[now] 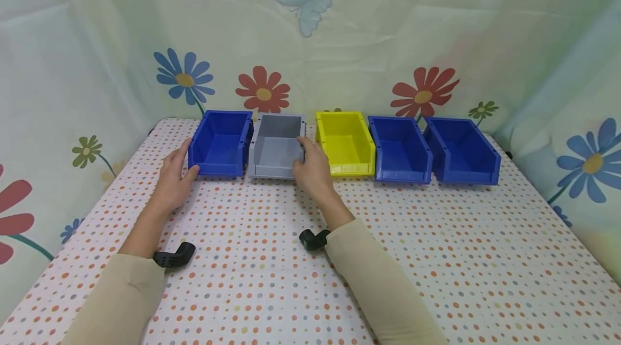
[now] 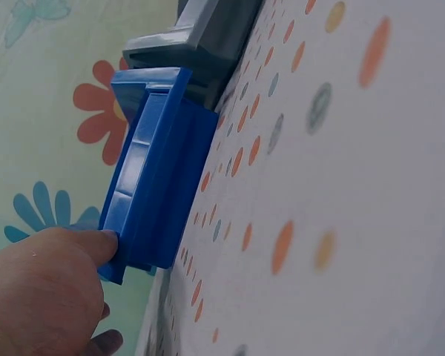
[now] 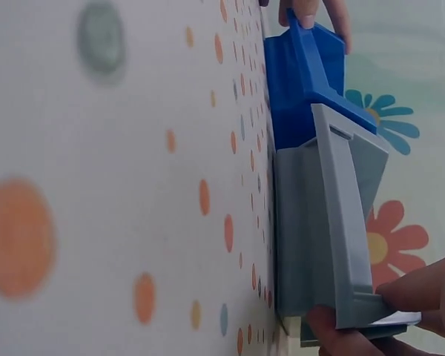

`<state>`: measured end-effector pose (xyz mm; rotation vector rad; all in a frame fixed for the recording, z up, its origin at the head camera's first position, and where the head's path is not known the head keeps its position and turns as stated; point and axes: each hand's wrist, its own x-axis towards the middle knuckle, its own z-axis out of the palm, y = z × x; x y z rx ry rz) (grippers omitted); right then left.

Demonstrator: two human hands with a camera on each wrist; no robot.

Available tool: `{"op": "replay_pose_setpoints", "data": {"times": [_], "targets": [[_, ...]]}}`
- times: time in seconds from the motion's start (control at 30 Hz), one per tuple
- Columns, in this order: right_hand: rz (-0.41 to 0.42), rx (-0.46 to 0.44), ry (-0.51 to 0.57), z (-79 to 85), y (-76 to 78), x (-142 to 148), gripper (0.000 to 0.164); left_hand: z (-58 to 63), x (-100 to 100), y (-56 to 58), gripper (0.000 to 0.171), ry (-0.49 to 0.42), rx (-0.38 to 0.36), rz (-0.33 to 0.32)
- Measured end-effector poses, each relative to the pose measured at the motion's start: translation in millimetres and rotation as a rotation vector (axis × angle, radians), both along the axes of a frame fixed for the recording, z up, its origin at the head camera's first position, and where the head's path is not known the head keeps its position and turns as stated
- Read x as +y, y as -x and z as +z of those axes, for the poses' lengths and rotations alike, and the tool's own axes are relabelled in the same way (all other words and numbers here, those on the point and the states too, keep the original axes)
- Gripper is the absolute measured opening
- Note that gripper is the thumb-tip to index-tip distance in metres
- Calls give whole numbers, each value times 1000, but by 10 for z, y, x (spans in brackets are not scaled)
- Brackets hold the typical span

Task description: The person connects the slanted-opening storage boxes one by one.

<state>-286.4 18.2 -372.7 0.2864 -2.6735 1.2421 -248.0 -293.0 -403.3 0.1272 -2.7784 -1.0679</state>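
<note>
On the left, a blue storage bin (image 1: 220, 148) stands with its low front edge toward me. My left hand (image 1: 176, 178) holds its left side, the thumb at the front corner and the fingers along the outer wall. Beside it is a grey storage bin (image 1: 276, 153). My right hand (image 1: 314, 168) grips the grey bin's right wall near the front corner. The right wrist view shows thumb and fingers on either side of that corner of the grey bin (image 3: 345, 222). Both bins look empty inside.
Right of my right hand stands a yellow bin (image 1: 345, 145), followed by two more blue bins, one (image 1: 400, 151) close to the yellow and another (image 1: 463, 151) at the row's right end. A dotted cloth (image 1: 271, 280) covers the table. Behind hangs a flowered curtain (image 1: 354, 38).
</note>
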Motion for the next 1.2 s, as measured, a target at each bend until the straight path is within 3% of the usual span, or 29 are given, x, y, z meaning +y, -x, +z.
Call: {"op": "replay_pose_setpoints", "data": {"times": [0.57, 0.97, 1.2], "targets": [[-25, 31, 113, 22, -18, 25, 55, 21, 33, 4, 69, 2, -6, 9], [21, 22, 262, 4, 18, 38, 57, -2, 25, 12, 69, 1, -2, 14], [28, 17, 265, 4, 29, -5, 58, 16, 8, -15, 69, 0, 14, 5]]}}
